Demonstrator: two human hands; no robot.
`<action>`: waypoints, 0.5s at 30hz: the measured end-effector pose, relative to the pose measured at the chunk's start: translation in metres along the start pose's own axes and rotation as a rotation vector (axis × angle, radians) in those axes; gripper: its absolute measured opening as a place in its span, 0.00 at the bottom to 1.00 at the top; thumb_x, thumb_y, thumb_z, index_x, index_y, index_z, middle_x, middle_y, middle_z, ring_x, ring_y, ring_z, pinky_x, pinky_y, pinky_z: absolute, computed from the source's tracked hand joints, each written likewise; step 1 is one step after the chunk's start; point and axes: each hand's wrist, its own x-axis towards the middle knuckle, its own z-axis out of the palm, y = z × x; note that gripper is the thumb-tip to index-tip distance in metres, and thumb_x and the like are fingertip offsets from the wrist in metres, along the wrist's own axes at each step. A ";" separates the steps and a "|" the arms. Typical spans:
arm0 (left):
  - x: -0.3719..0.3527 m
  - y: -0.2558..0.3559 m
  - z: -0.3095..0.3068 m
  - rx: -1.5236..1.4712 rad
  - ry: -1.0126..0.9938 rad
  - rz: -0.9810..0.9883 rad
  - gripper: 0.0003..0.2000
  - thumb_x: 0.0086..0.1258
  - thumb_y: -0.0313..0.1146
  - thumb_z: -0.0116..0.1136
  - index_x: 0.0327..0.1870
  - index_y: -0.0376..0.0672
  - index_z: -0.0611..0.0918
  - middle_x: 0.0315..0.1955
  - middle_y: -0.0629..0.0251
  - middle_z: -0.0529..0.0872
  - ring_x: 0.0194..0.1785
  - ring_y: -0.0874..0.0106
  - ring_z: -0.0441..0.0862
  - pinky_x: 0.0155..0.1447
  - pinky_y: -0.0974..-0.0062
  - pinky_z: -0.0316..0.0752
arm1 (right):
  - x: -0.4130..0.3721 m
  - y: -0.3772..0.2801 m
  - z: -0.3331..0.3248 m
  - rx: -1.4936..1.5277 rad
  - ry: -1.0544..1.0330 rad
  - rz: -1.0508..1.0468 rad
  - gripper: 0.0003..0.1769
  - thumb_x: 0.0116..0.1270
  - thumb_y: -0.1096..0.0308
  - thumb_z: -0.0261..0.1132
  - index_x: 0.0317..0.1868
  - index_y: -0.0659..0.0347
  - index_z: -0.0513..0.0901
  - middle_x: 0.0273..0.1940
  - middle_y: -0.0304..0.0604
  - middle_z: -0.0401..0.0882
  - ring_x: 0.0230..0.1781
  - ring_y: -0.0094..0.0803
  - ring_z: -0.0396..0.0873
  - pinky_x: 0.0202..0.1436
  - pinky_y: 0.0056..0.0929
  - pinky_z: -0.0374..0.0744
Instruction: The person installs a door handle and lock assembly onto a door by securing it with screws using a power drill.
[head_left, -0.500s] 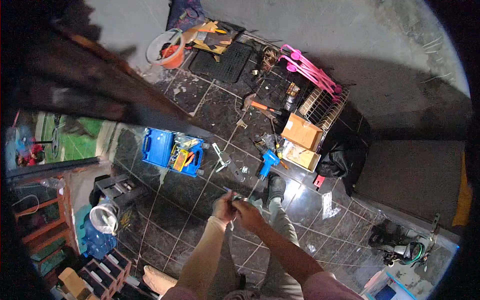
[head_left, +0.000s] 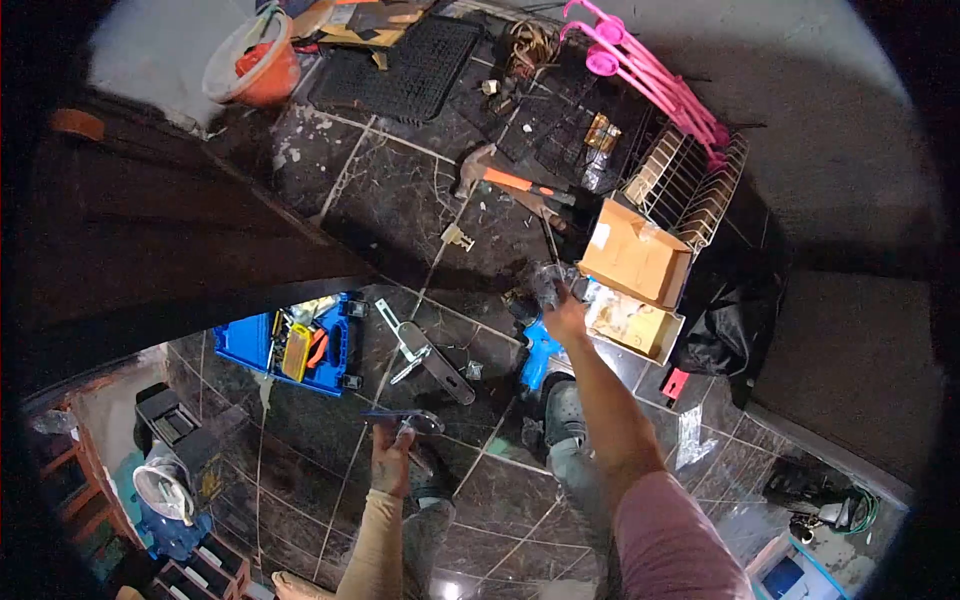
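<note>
My left hand (head_left: pixel 390 455) is held low over the dark tiled floor, closed on a small clear plastic bag (head_left: pixel 415 421) with a small metal part in it. My right hand (head_left: pixel 563 318) reaches forward and down, its fingers closed on a clear plastic bag (head_left: pixel 549 277) near the blue power drill (head_left: pixel 537 356) and the open cardboard box (head_left: pixel 632 322). A metal door handle plate (head_left: pixel 432 356) lies on the tiles between the two hands.
An open blue tool case (head_left: pixel 285 347) lies at the left. A hammer with an orange handle (head_left: pixel 505 182), a brown box (head_left: pixel 637 255), a wire rack (head_left: pixel 690 185), pink plastic parts (head_left: pixel 645 75), an orange bucket (head_left: pixel 255 62) and a black mat (head_left: pixel 400 65) lie beyond. A dark door (head_left: pixel 170 240) stands left.
The hands were together in front of me; now they are apart. My right hand has reached forward to the bag by the boxes, and my left hand stays low with its small bag.
</note>
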 end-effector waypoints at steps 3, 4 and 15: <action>-0.016 0.032 0.022 0.064 -0.037 -0.095 0.17 0.71 0.29 0.61 0.58 0.43 0.73 0.41 0.67 0.80 0.42 0.73 0.79 0.46 0.71 0.75 | 0.016 -0.025 0.009 -0.008 -0.043 0.082 0.25 0.60 0.61 0.66 0.59 0.58 0.80 0.49 0.58 0.84 0.51 0.56 0.82 0.57 0.45 0.81; -0.024 0.045 0.033 0.039 -0.048 -0.124 0.16 0.72 0.27 0.59 0.57 0.43 0.73 0.43 0.67 0.80 0.44 0.74 0.79 0.48 0.71 0.76 | 0.017 -0.016 0.021 0.031 -0.006 0.059 0.23 0.61 0.61 0.65 0.56 0.59 0.81 0.47 0.57 0.84 0.49 0.57 0.82 0.55 0.47 0.80; -0.035 0.044 0.044 0.186 -0.162 -0.136 0.18 0.71 0.32 0.62 0.57 0.41 0.72 0.36 0.68 0.80 0.38 0.77 0.77 0.43 0.78 0.72 | -0.076 -0.026 0.023 0.211 0.150 -0.366 0.08 0.56 0.74 0.66 0.38 0.63 0.82 0.38 0.55 0.82 0.43 0.55 0.80 0.49 0.46 0.79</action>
